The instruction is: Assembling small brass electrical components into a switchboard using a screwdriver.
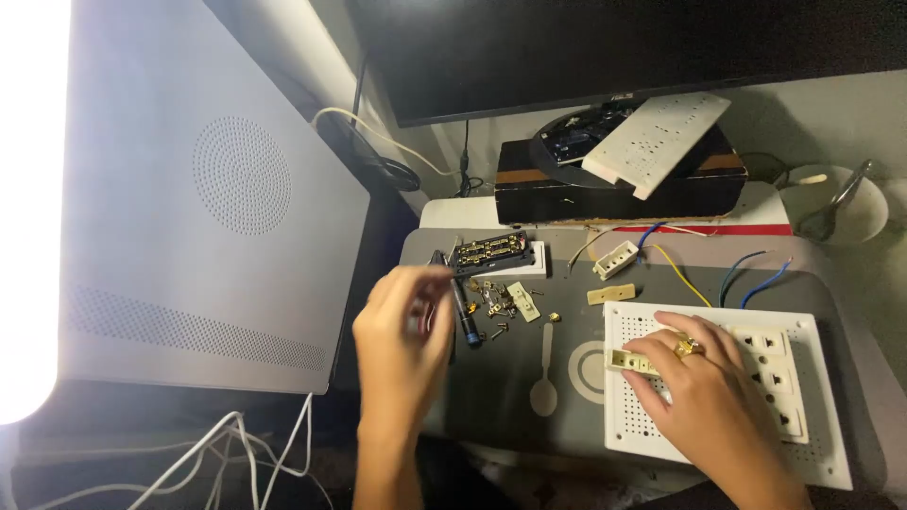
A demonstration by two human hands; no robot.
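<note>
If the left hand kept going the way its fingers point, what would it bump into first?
Probably the dark screwdriver beside the left hand, then the little screws on the grey mat. The hand is blurred, so depth is uncertain.

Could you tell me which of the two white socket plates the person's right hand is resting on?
The right hand rests on the near plate flat on the mat; the other plate leans atop the dark box.

your left hand hovers blurred beside the dark screwdriver mid-mat, while your right hand presses flat on the white socket plate at the grey mat's right edge.
</note>
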